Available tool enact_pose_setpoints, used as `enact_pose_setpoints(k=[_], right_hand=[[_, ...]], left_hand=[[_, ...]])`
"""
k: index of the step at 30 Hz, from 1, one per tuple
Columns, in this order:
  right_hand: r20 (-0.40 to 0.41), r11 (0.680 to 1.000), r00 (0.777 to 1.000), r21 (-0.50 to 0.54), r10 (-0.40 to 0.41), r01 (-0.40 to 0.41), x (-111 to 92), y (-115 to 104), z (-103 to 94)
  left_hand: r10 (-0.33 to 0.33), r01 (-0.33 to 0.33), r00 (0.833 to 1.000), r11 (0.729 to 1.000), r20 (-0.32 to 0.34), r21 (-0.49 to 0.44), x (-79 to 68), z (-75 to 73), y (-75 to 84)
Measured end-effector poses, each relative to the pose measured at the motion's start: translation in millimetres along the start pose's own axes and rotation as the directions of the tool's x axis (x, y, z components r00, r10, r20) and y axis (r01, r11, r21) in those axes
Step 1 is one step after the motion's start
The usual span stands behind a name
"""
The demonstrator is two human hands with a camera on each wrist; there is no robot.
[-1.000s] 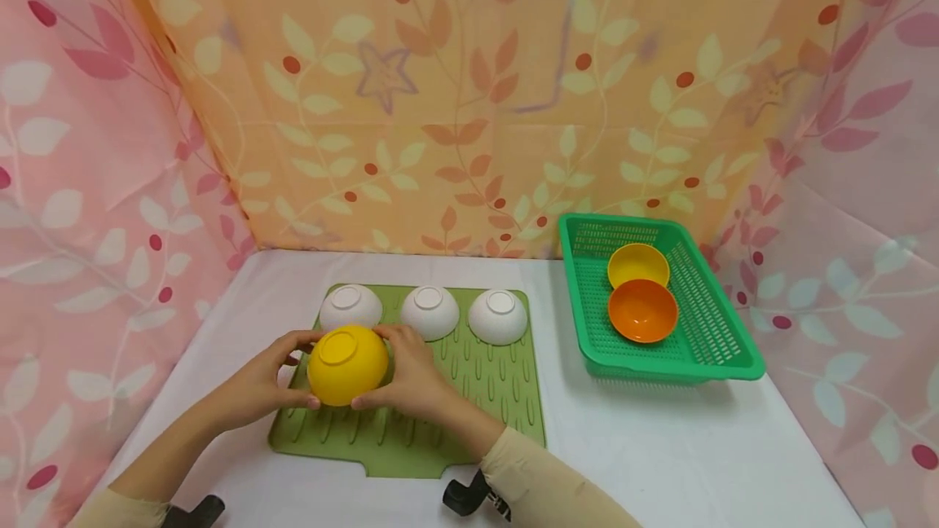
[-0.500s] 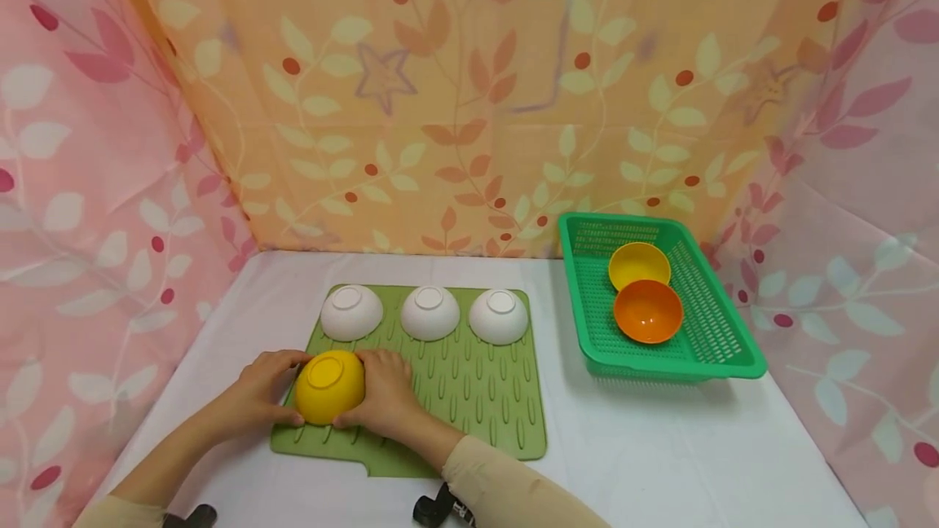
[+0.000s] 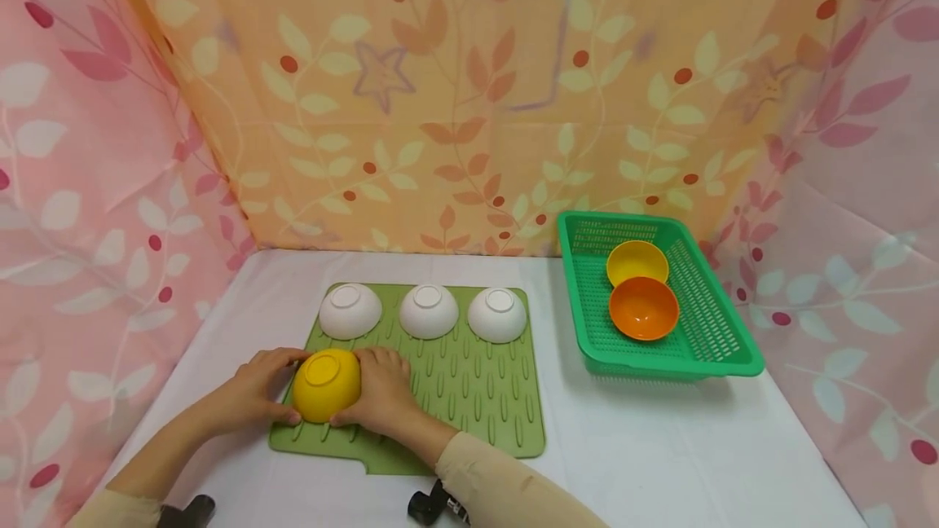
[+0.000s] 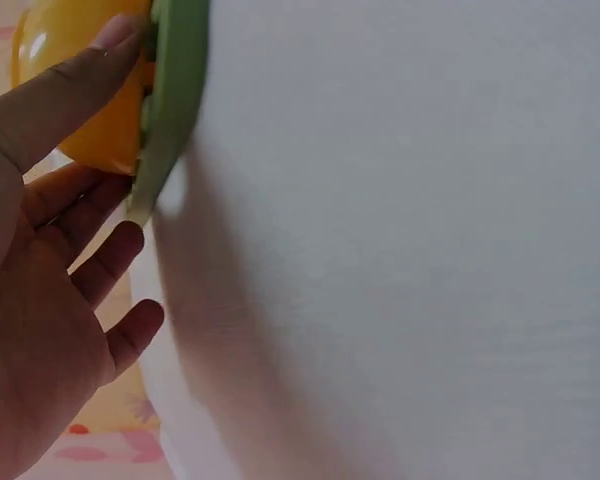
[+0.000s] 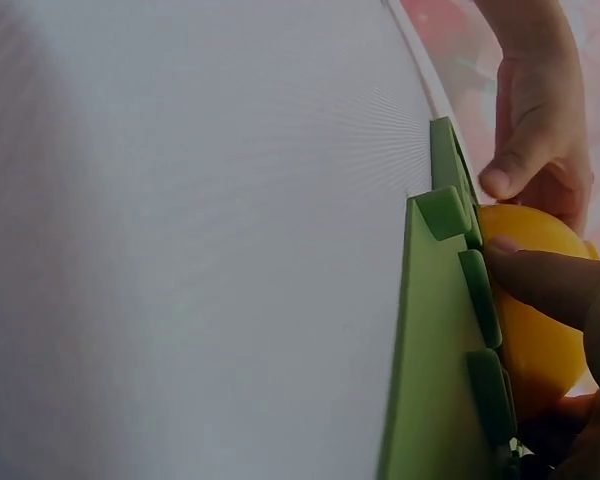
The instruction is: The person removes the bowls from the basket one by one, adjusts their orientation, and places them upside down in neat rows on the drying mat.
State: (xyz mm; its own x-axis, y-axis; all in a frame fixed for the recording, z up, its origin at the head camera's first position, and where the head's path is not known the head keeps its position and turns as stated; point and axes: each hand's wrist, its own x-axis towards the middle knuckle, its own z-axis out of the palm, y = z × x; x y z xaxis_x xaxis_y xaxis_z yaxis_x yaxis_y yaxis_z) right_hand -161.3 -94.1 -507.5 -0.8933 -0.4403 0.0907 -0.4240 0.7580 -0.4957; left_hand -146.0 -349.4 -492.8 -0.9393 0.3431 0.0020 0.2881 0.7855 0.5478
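Fingers of the left hand and the right hand pinch a yellow bowl from opposite sides, thumbs toward the front edge, other fingers toward the rear. In the left wrist view, two outer fingers of the left hand stand spread and apart from the bowl. The yellow bowl is upside down at the front left of a green mat, its rim against the raised ribs.

Behind it, along the rear edge of the mat, three upturned white bowls form a row: left white bowl, middle white bowl, right white bowl. The mat lies flat on a white-covered counter.

To the right, apart from the mat, stands a green basket. It contains a second yellow bowl and, in front, an orange bowl, both with the open side up. The orange bowl overlaps the second yellow bowl in view; whether it rests on it cannot be determined. An orange patterned cloth hangs behind the counter
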Motion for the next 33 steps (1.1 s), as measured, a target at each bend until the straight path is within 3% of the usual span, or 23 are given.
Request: enact_pose_setpoints(k=[7,12,22,26,30,33], right_hand=[[0.001,0.999,1.0,-0.03,-0.031,0.031,0.0,3.2,0.9],[0.002,0.997,0.999,-0.057,-0.053,0.053,0.9,1.6,3.4],[-0.003,0.995,0.998,-0.074,-0.069,0.068,0.2,-1.6,1.3],[0.044,0.993,0.995,-0.078,-0.087,0.09,1.8,2.3,-2.4],[0.134,0.988,0.98,-0.039,-0.144,0.151,5.5,11.1,-24.5],[0.179,0.971,0.957,-0.033,-0.228,0.237,5.6,18.4,-62.6]], left_hand=[[0.053,-0.06,0.997,0.99,-0.057,-0.127,5.8,-10.2,11.9],[0.101,-0.11,0.988,0.991,-0.116,-0.075,8.9,-8.8,20.2],[0.101,-0.111,0.986,0.992,-0.132,-0.066,11.4,-0.9,20.0],[0.126,-0.135,0.983,0.989,-0.13,-0.064,14.2,-1.4,21.5],[0.129,-0.134,0.986,0.99,-0.101,-0.047,18.4,-2.2,25.0],[0.113,-0.116,0.99,0.993,-0.081,-0.03,19.2,-2.5,28.5]])
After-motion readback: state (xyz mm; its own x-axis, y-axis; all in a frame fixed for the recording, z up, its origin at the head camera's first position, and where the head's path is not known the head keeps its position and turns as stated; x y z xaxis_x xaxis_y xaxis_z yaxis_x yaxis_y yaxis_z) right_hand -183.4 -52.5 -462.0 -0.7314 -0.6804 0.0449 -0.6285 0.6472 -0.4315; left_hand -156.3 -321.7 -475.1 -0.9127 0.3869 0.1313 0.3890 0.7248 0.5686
